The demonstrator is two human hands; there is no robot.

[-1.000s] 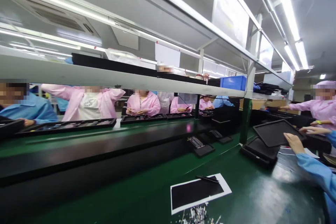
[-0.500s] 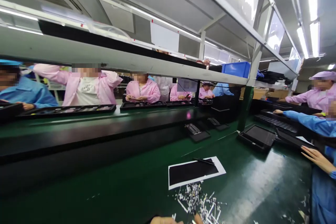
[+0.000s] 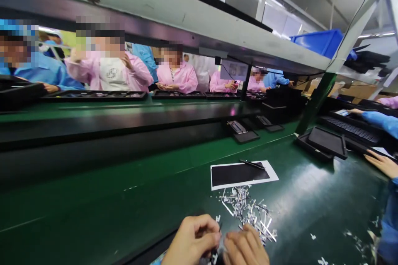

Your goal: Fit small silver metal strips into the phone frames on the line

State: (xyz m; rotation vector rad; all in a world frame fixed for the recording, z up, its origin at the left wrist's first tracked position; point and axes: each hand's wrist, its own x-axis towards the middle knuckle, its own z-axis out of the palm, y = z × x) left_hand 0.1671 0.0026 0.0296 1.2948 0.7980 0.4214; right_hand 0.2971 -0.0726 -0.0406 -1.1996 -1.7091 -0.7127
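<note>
My left hand (image 3: pixel 195 240) is at the bottom centre, thumb and fingertips pressed together. A small dark piece shows at its fingertips, too little of it visible to name. Close beside it is my right hand (image 3: pixel 245 246), slightly blurred, its fingers curled in toward the left; what they hold is hidden. Just beyond the hands lies a loose heap of small white and dark strips (image 3: pixel 248 211). Farther back, a black sheet (image 3: pixel 236 174) rests on white paper (image 3: pixel 272 172), with a thin dark tool (image 3: pixel 253 165) on top.
Two black trays (image 3: pixel 328 143) are stacked at the right near a green post (image 3: pixel 315 103). A co-worker's hand (image 3: pixel 382 163) reaches in there. Black holders (image 3: pixel 244 132) stand near a raised ledge. A shelf (image 3: pixel 186 29) hangs overhead, and several co-workers sit across the bench.
The view has tipped downward and turned left. Both my hands, barely visible at the bottom edge before, now show more fully, side by side. The heap and the paper look unmoved on the bench.
</note>
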